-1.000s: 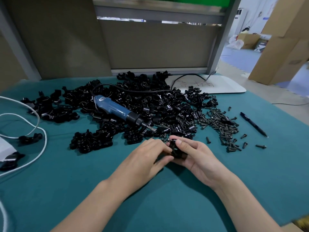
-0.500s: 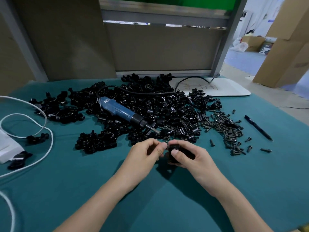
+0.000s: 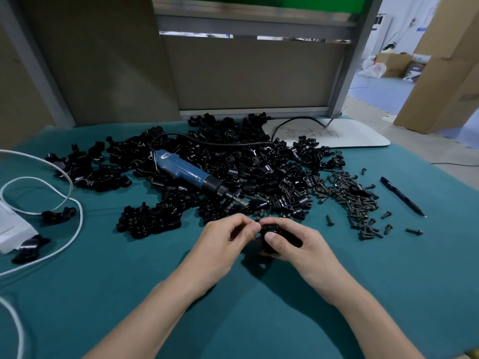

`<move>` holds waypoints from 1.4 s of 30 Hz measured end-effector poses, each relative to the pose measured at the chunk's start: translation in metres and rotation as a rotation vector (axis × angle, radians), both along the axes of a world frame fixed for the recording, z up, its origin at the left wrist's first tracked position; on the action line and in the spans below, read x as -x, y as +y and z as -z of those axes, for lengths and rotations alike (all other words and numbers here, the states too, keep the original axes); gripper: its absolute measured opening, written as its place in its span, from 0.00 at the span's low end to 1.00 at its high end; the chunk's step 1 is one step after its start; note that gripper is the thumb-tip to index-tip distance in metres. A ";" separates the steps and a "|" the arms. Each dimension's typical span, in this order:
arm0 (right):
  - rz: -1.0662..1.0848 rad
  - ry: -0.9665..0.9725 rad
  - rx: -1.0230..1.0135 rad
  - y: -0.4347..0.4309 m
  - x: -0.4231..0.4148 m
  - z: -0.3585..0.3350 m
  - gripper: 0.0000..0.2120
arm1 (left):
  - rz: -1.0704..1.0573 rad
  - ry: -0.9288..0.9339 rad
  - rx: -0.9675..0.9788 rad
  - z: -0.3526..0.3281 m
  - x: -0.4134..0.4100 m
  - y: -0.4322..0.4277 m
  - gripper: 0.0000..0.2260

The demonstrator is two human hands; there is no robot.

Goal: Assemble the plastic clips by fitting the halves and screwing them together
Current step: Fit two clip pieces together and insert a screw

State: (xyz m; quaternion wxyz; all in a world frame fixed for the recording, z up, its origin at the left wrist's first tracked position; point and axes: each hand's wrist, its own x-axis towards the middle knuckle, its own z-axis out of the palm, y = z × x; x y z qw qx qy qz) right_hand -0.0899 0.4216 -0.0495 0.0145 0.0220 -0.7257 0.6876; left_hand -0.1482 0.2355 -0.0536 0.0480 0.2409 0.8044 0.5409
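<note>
Near the middle of the bench [image 3: 103, 294], just on my side of the big pile, I see both hands close together. The right hand [image 3: 293, 244] is wrapped around a small black clip [image 3: 269, 229]. Its thumb lies across the front of the clip and its fingers curl round the back, so most of the clip is hidden.

The left hand [image 3: 228, 239] is just to the left of it. Its fingers are curled, and the thumb and first finger are pinched together right against the top left of the clip. I cannot tell if they hold something tiny between them.

Just past the hands, farther away, lies the pile of black clip parts [image 3: 259, 172]. It spreads wide across the bench. A blue screwdriver [image 3: 189, 174] lies on top of the pile, with its tip pointing toward the hands and its black wire running off to the far right.

To the right of the pile is a heap of small dark screws [image 3: 350, 195], with a few loose ones near it. A black pen [image 3: 401, 196] lies farther right, apart from the screws.

On the left side a white cord [image 3: 70, 203] loops over the bench. A white board [image 3: 357, 136] lies at the far right edge.
</note>
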 end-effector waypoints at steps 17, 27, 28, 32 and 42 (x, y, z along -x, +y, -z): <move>0.020 -0.156 0.474 0.006 0.011 0.001 0.13 | -0.043 0.217 0.113 0.003 -0.019 0.005 0.09; 0.027 -0.189 0.536 0.008 0.012 0.004 0.12 | 0.006 0.142 0.155 0.008 -0.012 0.009 0.04; 0.031 -0.192 0.538 0.008 0.012 0.004 0.12 | 0.009 0.136 0.145 0.008 -0.013 0.009 0.04; 0.019 -0.198 0.567 0.009 0.012 0.002 0.16 | 0.023 0.140 0.091 0.009 -0.013 0.011 0.03; -0.045 -0.274 0.581 0.015 0.011 -0.002 0.16 | 0.194 0.769 0.267 0.000 -0.010 0.010 0.07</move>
